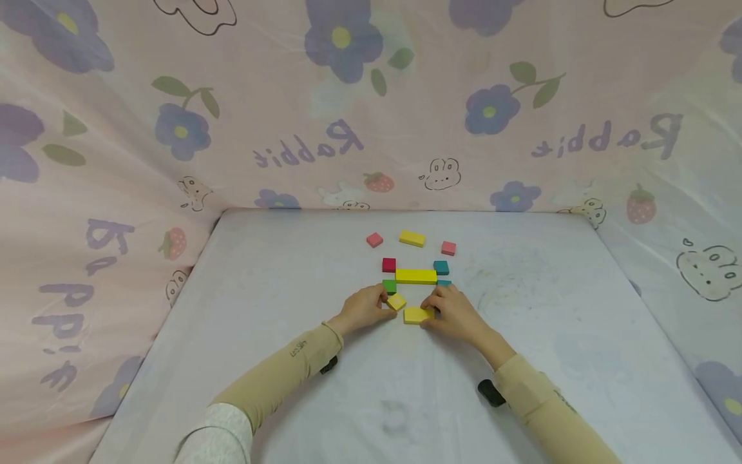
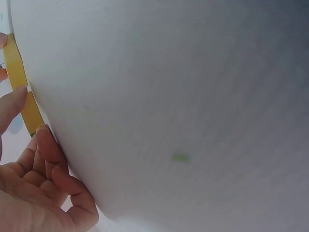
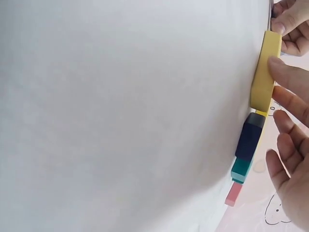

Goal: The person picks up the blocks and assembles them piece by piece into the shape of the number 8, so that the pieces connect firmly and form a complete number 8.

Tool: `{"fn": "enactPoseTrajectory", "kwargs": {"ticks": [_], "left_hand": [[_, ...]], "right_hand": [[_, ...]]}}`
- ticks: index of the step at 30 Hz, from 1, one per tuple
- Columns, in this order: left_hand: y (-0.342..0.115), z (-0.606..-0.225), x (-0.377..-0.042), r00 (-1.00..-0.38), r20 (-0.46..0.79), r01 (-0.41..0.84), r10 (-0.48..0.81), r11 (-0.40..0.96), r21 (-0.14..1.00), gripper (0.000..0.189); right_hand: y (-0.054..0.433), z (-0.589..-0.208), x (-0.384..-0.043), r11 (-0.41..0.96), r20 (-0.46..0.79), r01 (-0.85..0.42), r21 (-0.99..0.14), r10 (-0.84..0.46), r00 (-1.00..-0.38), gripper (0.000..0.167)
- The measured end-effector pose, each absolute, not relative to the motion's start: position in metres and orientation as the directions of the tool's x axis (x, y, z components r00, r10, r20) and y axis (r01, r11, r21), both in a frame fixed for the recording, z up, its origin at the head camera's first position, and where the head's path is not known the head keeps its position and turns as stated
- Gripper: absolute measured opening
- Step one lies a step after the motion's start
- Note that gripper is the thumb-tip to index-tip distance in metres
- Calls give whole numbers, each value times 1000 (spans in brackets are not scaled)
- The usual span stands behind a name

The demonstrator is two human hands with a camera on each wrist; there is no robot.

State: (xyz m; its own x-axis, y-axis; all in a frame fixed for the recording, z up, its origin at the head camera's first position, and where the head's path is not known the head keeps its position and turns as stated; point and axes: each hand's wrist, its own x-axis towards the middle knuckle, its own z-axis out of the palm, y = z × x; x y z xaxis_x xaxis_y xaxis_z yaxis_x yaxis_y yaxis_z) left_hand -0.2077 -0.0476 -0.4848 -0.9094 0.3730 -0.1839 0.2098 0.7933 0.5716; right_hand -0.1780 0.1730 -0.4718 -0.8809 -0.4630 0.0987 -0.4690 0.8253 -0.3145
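My left hand (image 1: 364, 308) pinches a small yellow block (image 1: 397, 301) between thumb and fingertips; the block is turned at an angle on the table. To its right, my right hand (image 1: 455, 314) grips a longer yellow block (image 1: 415, 316) by its right end, thumb on the near side and fingers on the far side. In the right wrist view that yellow block (image 3: 266, 72) lies flat with the thumb against it. Just beyond the hands are a green block (image 1: 390, 286), a long bright yellow block (image 1: 416, 276) and a blue block (image 1: 444, 282), partly hidden by my right fingers.
A red block (image 1: 389, 265) and a teal block (image 1: 441, 267) flank the long yellow one. Farther back are two pink blocks (image 1: 375, 240) with a yellow block (image 1: 412, 238) between them. A patterned cloth (image 1: 406, 129) hangs behind the white table (image 1: 290, 258).
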Motion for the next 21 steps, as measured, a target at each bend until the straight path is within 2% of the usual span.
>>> {"fn": "enactPoseTrajectory", "kwargs": {"ticks": [21], "left_hand": [[-48, -484, -207, -909, -186, 212, 374, 797, 565, 31]], "right_hand": [[175, -472, -182, 845, 58, -428, -320, -434, -899, 31]]}}
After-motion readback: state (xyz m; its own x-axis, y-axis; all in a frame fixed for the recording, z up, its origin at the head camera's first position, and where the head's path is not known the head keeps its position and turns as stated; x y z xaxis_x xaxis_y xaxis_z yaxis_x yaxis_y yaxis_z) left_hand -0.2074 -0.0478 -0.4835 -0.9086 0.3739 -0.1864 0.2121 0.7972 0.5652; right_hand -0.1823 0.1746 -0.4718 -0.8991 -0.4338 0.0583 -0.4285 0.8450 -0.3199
